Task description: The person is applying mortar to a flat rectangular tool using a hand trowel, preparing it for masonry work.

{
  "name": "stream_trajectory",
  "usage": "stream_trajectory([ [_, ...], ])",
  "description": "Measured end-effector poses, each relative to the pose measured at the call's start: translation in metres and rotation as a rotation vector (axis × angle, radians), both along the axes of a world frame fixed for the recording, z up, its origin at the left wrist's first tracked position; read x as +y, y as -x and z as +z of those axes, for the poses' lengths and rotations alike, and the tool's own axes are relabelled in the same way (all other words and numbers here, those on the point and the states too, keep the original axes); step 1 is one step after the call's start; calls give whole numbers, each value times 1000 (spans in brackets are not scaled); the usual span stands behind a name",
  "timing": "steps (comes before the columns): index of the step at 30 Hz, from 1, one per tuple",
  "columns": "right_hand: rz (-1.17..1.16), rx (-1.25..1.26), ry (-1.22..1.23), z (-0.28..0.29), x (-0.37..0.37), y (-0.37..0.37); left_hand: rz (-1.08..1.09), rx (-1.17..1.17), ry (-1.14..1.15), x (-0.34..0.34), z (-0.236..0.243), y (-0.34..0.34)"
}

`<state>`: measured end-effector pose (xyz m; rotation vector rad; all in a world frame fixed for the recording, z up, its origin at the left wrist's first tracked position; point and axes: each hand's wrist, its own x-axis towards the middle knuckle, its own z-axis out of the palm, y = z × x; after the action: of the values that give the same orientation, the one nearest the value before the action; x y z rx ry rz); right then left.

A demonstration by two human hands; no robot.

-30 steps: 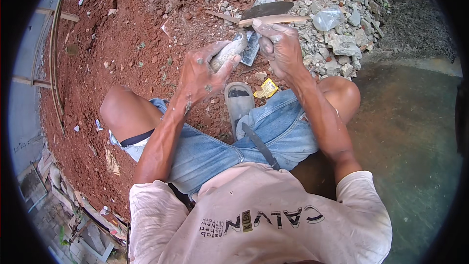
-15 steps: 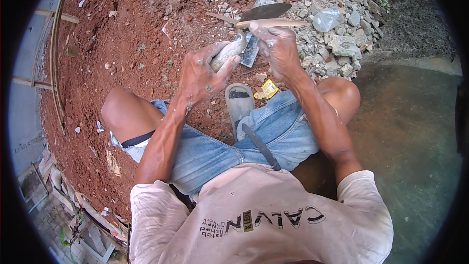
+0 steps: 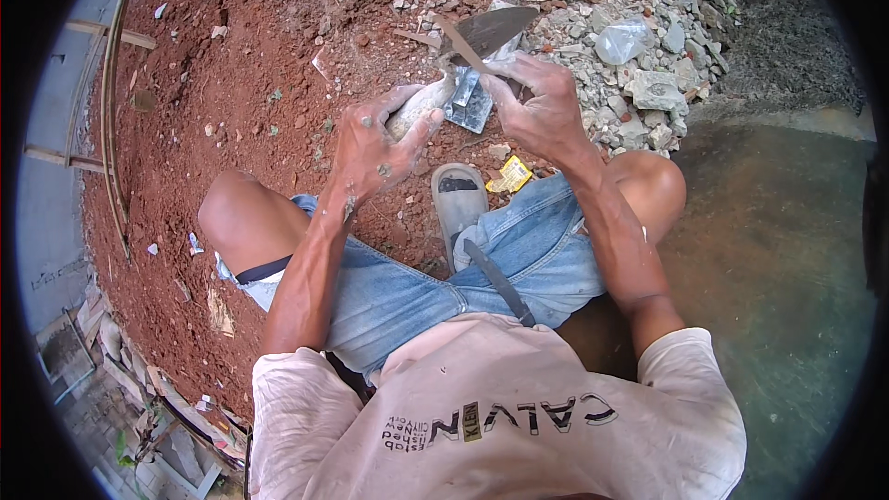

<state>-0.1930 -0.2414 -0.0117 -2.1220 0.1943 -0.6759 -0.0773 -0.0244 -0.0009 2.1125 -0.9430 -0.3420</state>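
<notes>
My left hand (image 3: 375,143) is wrapped round the pale, cement-crusted handle (image 3: 421,106) of a trowel. Its dark pointed blade (image 3: 500,30) reaches away to the upper right. Between the fingertips of my right hand (image 3: 542,102) is one end of a thin wooden strip (image 3: 463,44). The strip slants up and left across the blade near its neck; whether it presses on the metal I cannot tell. Below the trowel, between my hands, a shiny grey-blue piece of sheet or wrapper (image 3: 469,104) lies on the ground.
Red soil (image 3: 231,111) spreads to the left, with broken concrete rubble (image 3: 639,65) and a clear plastic bag (image 3: 622,41) at the far right. A yellow packet (image 3: 509,174) lies beside my sandal (image 3: 458,208). Wet concrete floor (image 3: 769,268) is on the right; bamboo poles (image 3: 104,111) stand left.
The wooden strip has swung from lying nearly level, pointing right, to slanting up and left over the blade. My right hand has turned and lowered slightly; my left still grips the trowel.
</notes>
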Motion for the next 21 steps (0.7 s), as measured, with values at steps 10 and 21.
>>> stream_trajectory([
  [10, 85, -148, 563, -13, 4, -7, -51, 122, 37, -1, 10, 5],
  [21, 81, -228, 487, -15, 13, -4, -36, 155, -39, -1, 16, 8],
])
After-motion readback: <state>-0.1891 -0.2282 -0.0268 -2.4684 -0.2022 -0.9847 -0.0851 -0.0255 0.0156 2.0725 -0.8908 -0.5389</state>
